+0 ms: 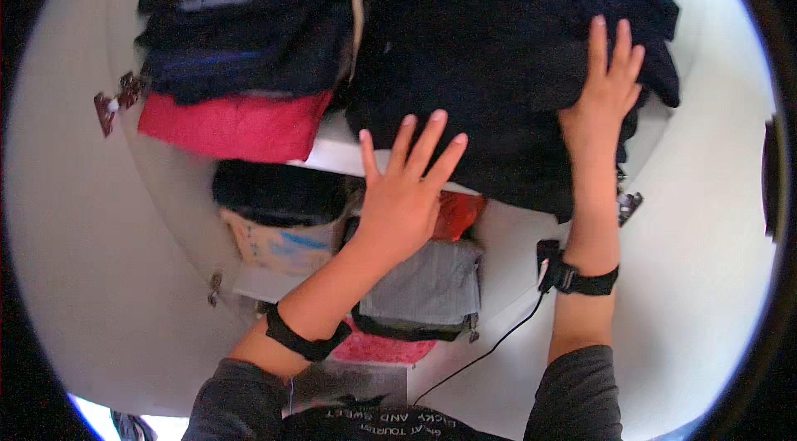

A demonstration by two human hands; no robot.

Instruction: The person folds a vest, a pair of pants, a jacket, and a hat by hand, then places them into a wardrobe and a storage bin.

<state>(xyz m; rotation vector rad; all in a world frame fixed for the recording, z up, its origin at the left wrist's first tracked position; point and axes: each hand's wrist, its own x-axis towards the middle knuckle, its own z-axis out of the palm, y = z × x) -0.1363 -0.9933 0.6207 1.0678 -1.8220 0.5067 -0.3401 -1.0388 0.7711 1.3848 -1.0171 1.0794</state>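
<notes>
Dark folded clothes (473, 67) lie in a wide pile on the upper shelf. My left hand (407, 192) reaches to the pile's near edge, its fingers spread over the dark cloth. At the pile's right side rests my right hand (608, 96), fingers stretched out over the fabric. Neither hand grips anything. To the left stands a second stack of dark clothes (241, 34), with a folded red cloth (237, 127) at its bottom.
On the lower shelf sit a black and beige bundle (282, 233) and a folded grey cloth (422, 283), with a patterned pink cloth (386, 348) below. White cabinet walls (75, 258) curve along both sides. A black cable (490, 350) runs from my right wrist strap (589, 281).
</notes>
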